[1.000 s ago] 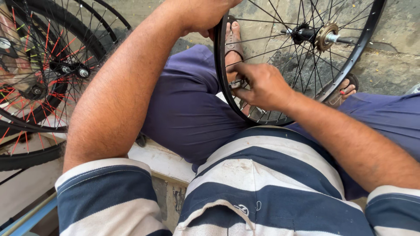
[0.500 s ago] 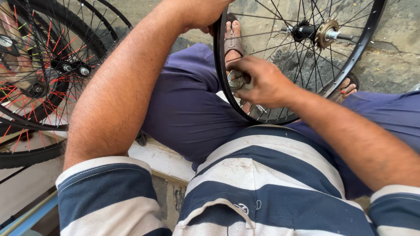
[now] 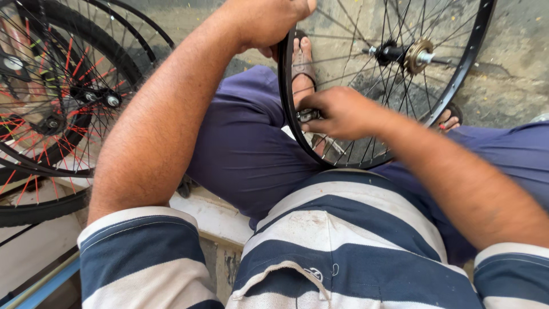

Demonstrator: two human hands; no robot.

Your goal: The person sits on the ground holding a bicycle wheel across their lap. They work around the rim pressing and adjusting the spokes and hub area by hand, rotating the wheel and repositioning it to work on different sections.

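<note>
A black bicycle wheel rim with thin spokes and a metal hub stands upright between my legs. My left hand grips the rim's upper left edge. My right hand is closed on a small metal spoke tool pressed against a spoke at the rim's inner left side. My feet in sandals rest on the ground behind the wheel.
Other bicycle wheels with tyres and red spokes lean at the left. The ground is grey concrete. I sit on a pale ledge, with a blue bar at the lower left.
My right hand has shifted slightly up along the rim's inner edge with the tool; the wheel and my left hand stay nearly as they were.
</note>
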